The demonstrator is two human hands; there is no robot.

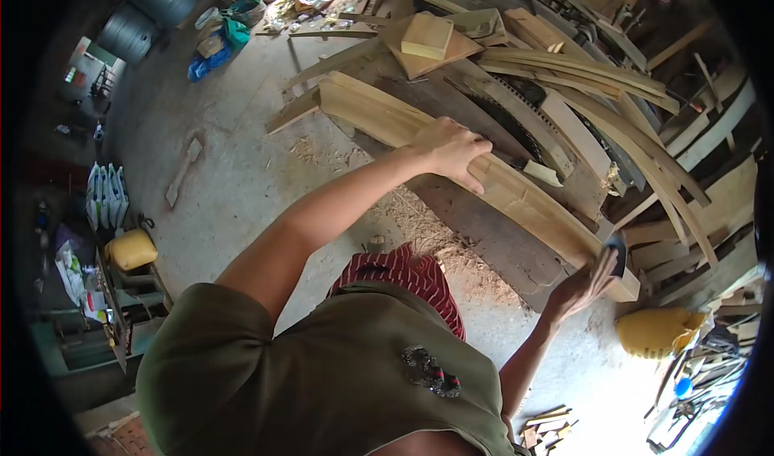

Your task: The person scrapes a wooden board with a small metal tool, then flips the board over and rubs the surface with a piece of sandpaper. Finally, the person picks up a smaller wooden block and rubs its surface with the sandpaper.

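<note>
A long, pale wooden beam [536, 204] lies slantwise across a dark work board [476, 214]. My left hand [451, 151] is wrapped over the beam's middle, thumb and fingers on opposite edges. Close to the beam's near right end, my right hand [582, 288] has its fingers stretched along a dark, rounded, disc-like piece [617, 254]. It presses that piece against the wood; I cannot tell exactly what the piece is.
Curved wooden strips [621, 129] and offcuts are heaped beyond the beam. A pale wood block [427, 37] sits on a board. Shavings [435, 242] litter the floor. Yellow containers [657, 333] [131, 250] stand to the right and left, with metal drums [129, 33] at the far left.
</note>
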